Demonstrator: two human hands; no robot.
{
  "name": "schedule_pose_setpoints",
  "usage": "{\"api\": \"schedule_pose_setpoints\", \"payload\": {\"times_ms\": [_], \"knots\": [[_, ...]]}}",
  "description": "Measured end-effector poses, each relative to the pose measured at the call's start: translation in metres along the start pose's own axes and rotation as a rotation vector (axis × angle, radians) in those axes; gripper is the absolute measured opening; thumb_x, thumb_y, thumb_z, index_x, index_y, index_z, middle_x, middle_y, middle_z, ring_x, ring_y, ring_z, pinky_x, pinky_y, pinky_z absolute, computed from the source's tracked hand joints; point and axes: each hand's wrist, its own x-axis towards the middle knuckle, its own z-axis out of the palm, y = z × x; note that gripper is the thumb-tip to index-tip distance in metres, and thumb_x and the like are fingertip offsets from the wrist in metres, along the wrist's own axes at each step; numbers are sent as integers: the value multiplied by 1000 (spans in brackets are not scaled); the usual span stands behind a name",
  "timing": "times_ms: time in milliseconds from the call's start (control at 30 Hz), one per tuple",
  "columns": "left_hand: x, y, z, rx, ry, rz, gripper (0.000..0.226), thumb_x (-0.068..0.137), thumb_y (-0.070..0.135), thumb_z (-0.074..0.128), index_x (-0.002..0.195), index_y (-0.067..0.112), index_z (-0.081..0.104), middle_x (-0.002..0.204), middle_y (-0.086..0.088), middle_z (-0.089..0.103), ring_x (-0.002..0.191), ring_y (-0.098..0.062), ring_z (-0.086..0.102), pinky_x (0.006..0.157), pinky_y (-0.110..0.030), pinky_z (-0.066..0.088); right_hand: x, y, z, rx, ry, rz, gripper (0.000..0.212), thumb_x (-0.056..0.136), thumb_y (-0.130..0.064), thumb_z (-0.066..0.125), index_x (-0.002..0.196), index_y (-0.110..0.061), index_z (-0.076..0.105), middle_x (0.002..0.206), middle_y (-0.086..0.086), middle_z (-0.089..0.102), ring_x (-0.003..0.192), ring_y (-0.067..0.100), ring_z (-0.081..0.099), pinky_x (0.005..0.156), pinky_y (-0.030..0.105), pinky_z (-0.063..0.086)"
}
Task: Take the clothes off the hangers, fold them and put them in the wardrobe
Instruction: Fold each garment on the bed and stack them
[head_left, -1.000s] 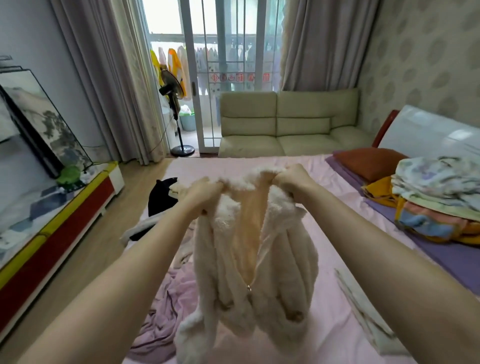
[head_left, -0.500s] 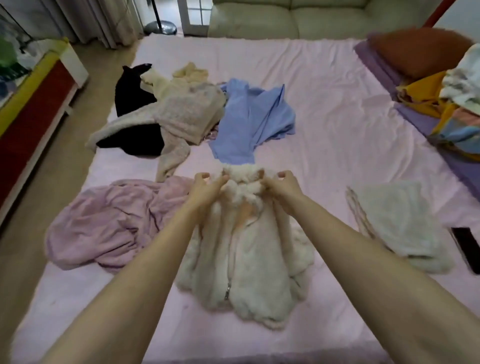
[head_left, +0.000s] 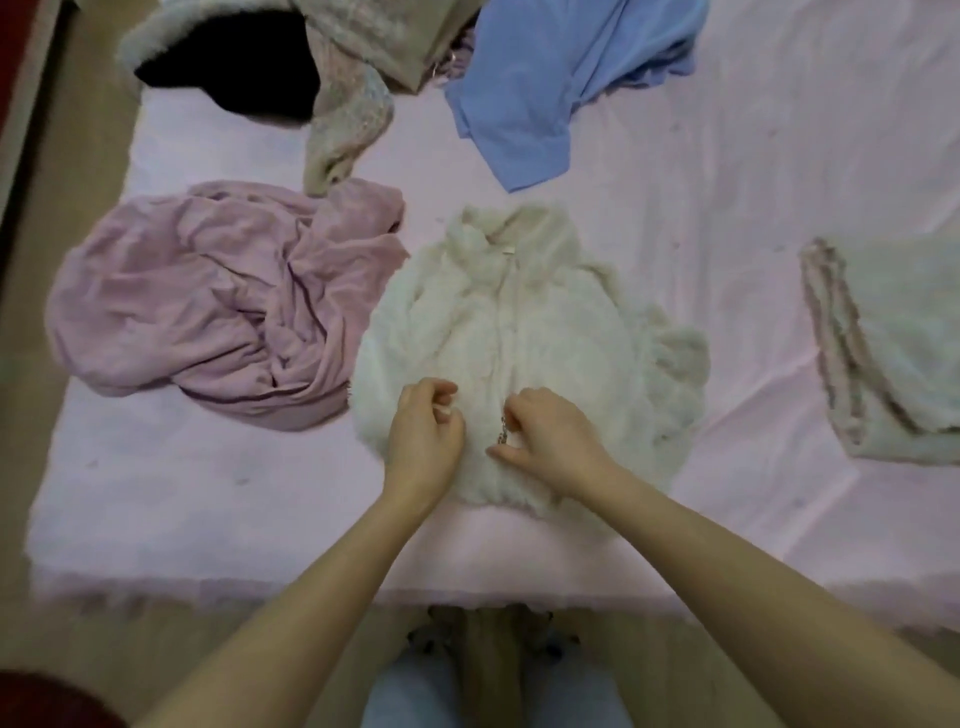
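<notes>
While the fluffy white jacket (head_left: 519, 332) lies flat near the front edge of the bed (head_left: 753, 156), collar pointing away, both hands sit on its lower front. Right hand (head_left: 550, 436) pinches the zipper pull (head_left: 503, 430); left hand (head_left: 423, 428) is curled, can't tell if it's gripping fur. Lilac garment (head_left: 218, 301) just left, blue shirt (head_left: 561, 88) beyond.

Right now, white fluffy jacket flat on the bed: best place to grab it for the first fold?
Probably the puffed sleeve on the white fluffy jacket, gripped from the bed's right side: it sticks out past the body, free of the lilac garment crowding the other edge.
</notes>
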Motion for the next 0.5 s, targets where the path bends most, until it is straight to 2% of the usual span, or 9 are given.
{"api": "schedule_pose_setpoints", "payload": {"times_ms": [100,167,233,333,400,500], "knots": [[-8,-5,3,43,-75,33,29,84,1,51,110,11,59,105,0,54,86,-10,53,81,-18,42,3,-8,15,-162,20,132,38,87,-48,58,100,-13,61,104,6,59,104,25,51,84,34,38],[-6,-6,4,66,-111,27,31,83,1,51,112,11,58,104,2,52,89,-9,51,77,-12,37,6,-13,21,-137,53,220,27,88,-34,57,99,-10,64,105,8,60,105,27,53,81,33,40],[-4,-7,8,56,-165,-15,38,82,1,53,119,11,55,107,1,53,95,-11,52,81,-13,37,11,-14,21,-46,75,322,19,85,-19,54,94,-7,66,102,11,63,103,30,56,74,32,42],[-3,-9,13,31,-218,-64,47,80,3,57,126,12,50,112,-2,55,101,-15,54,93,-28,45,18,-14,21,97,74,418,23,83,-27,56,92,-9,68,98,8,66,98,29,60,75,35,50],[-3,-11,15,29,-221,-66,49,80,3,58,127,12,49,113,-3,54,102,-15,54,94,-30,45,20,-15,23,88,60,429,29,84,-37,59,91,-11,68,100,6,64,99,26,58,77,37,51],[-1,-13,15,17,-228,-69,50,80,2,57,128,12,49,113,-3,54,100,-14,53,94,-28,45,20,-15,27,12,93,426,25,84,-32,61,93,-10,70,110,7,55,108,25,48,85,36,46]]}}
